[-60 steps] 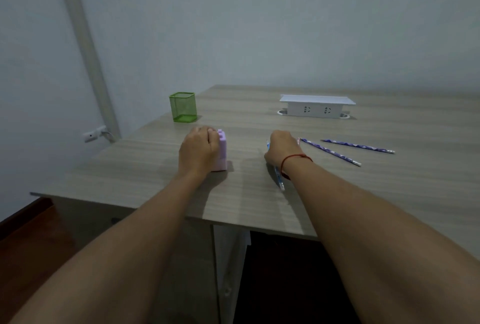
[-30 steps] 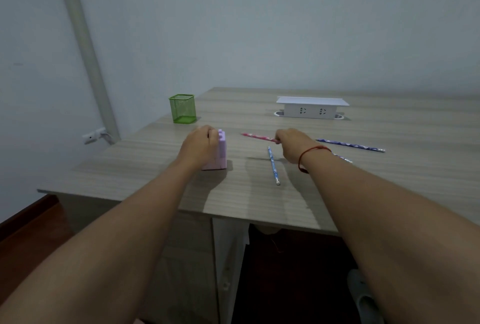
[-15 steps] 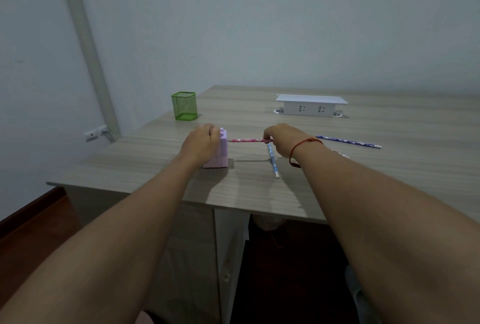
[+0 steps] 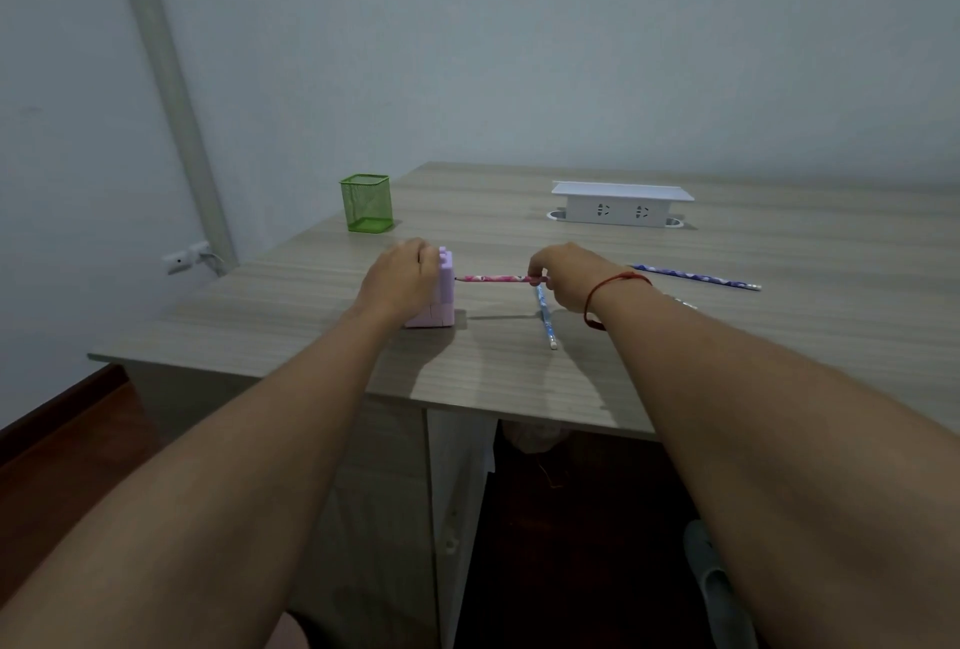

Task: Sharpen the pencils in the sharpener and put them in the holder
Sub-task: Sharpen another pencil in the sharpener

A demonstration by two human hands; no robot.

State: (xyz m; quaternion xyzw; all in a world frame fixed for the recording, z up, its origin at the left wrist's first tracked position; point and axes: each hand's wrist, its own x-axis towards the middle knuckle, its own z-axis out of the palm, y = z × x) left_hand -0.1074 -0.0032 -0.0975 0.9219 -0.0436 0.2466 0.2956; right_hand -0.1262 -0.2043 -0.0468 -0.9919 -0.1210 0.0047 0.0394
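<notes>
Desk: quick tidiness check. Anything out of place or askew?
Nothing stands out. The holder stands upright, the blue pencil lies flat, and the right hand holds the pink pencil level at the sharpener, which the left hand grips.

The left forearm angles toward 1 o'clock, the right forearm toward 11. The left hand grips the sharpener. The right hand, at its 3 o'clock, pinches a pink pencil.

Matt wood-grain table; seemingly metal-mesh holder.
</notes>
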